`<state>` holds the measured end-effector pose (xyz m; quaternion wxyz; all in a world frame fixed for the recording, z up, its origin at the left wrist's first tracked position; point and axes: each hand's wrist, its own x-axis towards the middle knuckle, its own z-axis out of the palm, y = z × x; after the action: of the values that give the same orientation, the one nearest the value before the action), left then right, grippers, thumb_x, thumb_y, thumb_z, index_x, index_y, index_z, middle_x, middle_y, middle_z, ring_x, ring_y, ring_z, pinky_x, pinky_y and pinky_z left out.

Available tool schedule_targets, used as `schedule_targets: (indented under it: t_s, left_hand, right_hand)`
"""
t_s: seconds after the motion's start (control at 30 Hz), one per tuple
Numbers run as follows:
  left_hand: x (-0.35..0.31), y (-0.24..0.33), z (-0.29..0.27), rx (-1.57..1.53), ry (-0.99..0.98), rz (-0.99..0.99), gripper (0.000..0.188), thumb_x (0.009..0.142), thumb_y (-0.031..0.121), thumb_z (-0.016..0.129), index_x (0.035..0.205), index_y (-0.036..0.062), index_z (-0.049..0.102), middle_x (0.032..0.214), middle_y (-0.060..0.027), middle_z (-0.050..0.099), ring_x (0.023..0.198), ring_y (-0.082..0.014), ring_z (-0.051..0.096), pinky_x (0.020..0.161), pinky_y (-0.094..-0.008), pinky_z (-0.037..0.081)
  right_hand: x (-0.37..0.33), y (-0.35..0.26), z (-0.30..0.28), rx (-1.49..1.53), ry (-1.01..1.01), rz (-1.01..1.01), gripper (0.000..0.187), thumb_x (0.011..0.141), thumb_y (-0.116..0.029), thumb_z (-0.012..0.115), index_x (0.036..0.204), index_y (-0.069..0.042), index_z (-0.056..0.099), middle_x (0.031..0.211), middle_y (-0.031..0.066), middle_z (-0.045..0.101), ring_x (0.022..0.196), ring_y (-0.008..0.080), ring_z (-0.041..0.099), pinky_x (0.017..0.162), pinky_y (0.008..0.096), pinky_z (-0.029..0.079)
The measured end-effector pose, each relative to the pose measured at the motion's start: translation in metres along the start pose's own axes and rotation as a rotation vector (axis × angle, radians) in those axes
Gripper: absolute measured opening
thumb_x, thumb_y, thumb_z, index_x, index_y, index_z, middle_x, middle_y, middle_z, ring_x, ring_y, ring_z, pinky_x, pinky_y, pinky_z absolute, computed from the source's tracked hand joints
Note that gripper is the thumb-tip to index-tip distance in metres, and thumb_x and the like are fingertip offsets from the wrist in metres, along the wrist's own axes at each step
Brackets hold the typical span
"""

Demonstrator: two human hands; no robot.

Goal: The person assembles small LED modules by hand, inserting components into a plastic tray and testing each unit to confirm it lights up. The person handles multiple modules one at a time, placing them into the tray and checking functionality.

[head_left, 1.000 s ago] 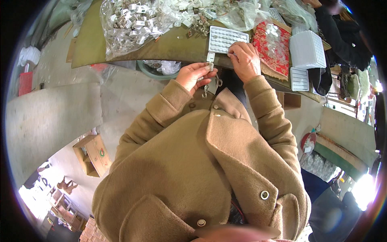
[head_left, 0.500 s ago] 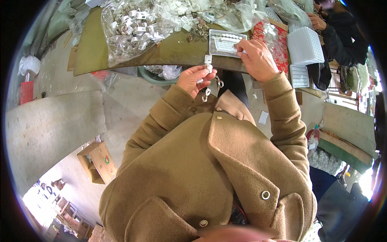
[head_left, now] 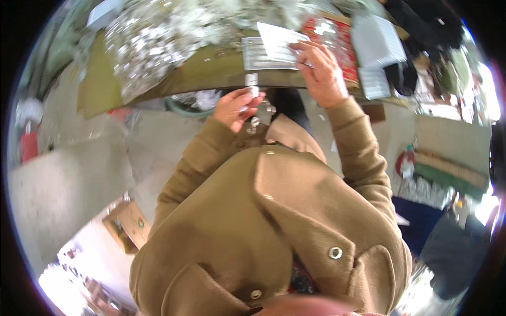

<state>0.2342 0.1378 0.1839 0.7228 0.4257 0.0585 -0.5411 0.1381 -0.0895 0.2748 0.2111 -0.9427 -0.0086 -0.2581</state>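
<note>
My left hand point(head_left: 237, 107) is closed at the front edge of the table, pinching a metal link chain point(head_left: 255, 124) that has a small white tag point(head_left: 251, 79) sticking up above the fingers. Loose links of the chain dangle below. Further right, my right hand point(head_left: 322, 76) is closed on the edge of a thin white card point(head_left: 275, 41), gripped between thumb and fingers. Tilted, the card overlaps a shallow, clear plastic tray point(head_left: 254, 66) that lies on the table and hides part of its inside. Motion blurs the card's surface.
A big clear bag of small metal and white pieces point(head_left: 145, 47) covers the table's left side. Stacked white trays point(head_left: 377, 42) stand at right beside a red patterned sheet point(head_left: 348, 50). Below the table edge sits a tub point(head_left: 182, 108). A dark-sleeved person point(head_left: 427, 23) is at far right.
The right hand has lifted the white card up and tilted it over the tray. My left hand still pinches the chain and tag. The whole view has shifted slightly.
</note>
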Motion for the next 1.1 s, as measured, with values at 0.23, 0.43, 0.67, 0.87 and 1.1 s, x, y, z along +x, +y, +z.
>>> schedule_targets:
  t_s: [0.23, 0.43, 0.67, 0.87, 1.1]
  left_hand:
    - [0.007, -0.011, 0.012, 0.081, -0.065, -0.049, 0.025, 0.093, 0.008, 0.059, 0.117, 0.0027, 0.061, 0.111, -0.0105, 0.068, 0.089, -0.0078, 0.067, 0.065, -0.0172, 0.056]
    - [0.014, -0.019, 0.023, 0.072, -0.082, -0.060, 0.022, 0.093, 0.008, 0.059, 0.114, 0.0032, 0.062, 0.109, -0.0120, 0.068, 0.087, -0.0097, 0.068, 0.064, -0.0185, 0.058]
    - [0.017, -0.030, 0.039, 0.106, -0.057, -0.088, 0.024, 0.092, 0.008, 0.060, 0.116, 0.0036, 0.061, 0.110, -0.0103, 0.068, 0.087, -0.0079, 0.067, 0.063, -0.0178, 0.058]
    - [0.016, -0.034, 0.044, 0.136, 0.001, -0.088, 0.025, 0.093, 0.009, 0.060, 0.118, 0.0039, 0.060, 0.110, -0.0098, 0.068, 0.086, -0.0069, 0.067, 0.064, -0.0177, 0.058]
    - [0.019, -0.040, 0.052, 0.157, 0.031, -0.112, 0.023, 0.093, 0.008, 0.059, 0.116, 0.0037, 0.060, 0.109, -0.0102, 0.068, 0.085, -0.0078, 0.067, 0.064, -0.0182, 0.058]
  right_hand:
    - [-0.086, 0.028, -0.042, -0.193, 0.219, 0.157, 0.012, 0.078, -0.001, 0.062, 0.087, -0.006, 0.056, 0.114, 0.0082, 0.065, 0.108, 0.0303, 0.058, 0.091, 0.0424, 0.045]
    - [-0.158, 0.078, -0.107, -0.401, 0.176, 0.306, 0.011, 0.079, 0.000, 0.061, 0.087, -0.007, 0.057, 0.110, 0.0064, 0.068, 0.106, 0.0261, 0.061, 0.091, 0.0380, 0.047]
    - [-0.172, 0.149, -0.126, -0.265, -0.093, 0.252, 0.014, 0.079, 0.003, 0.059, 0.089, -0.005, 0.054, 0.122, 0.0107, 0.063, 0.119, 0.0328, 0.055, 0.098, 0.0423, 0.045]
    - [-0.181, 0.189, -0.145, -0.227, -0.247, 0.352, 0.019, 0.070, 0.008, 0.054, 0.084, -0.005, 0.053, 0.128, 0.0149, 0.060, 0.128, 0.0360, 0.048, 0.105, 0.0417, 0.040]
    - [-0.180, 0.205, -0.118, 0.112, -0.012, 0.477, 0.014, 0.071, -0.010, 0.063, 0.082, -0.003, 0.057, 0.120, 0.0146, 0.064, 0.116, 0.0333, 0.056, 0.098, 0.0386, 0.044]
